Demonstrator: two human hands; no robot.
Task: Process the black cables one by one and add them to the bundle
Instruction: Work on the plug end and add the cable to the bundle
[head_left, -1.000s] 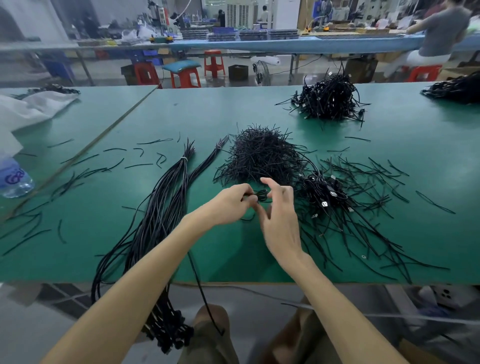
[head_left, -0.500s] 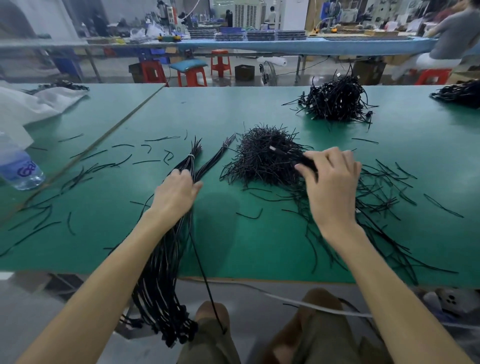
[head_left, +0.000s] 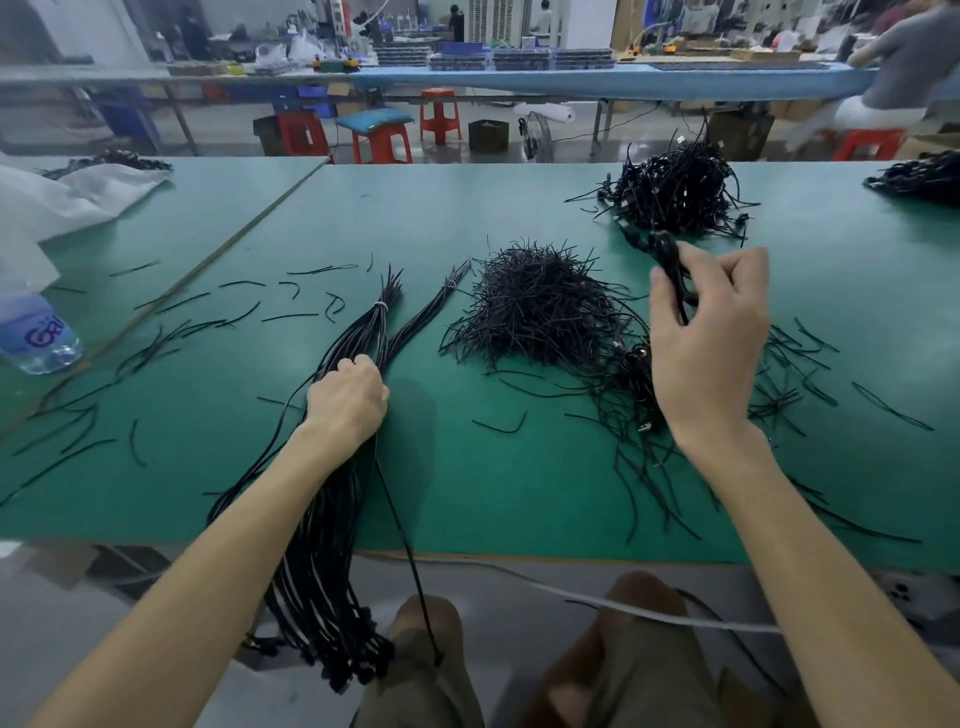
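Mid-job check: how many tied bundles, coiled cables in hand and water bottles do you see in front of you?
Tied bundles: 2, the thick one gripped by the left hand, a thinner one beside it
Coiled cable pinched in the right hand: 1
Water bottle: 1
Total: 4

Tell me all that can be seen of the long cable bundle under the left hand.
The bundle is many thin, glossy black cables, bound near the far end by a pale tie. It lies slanted on the green table, its plug ends hanging over the near edge. The left hand holds its middle.
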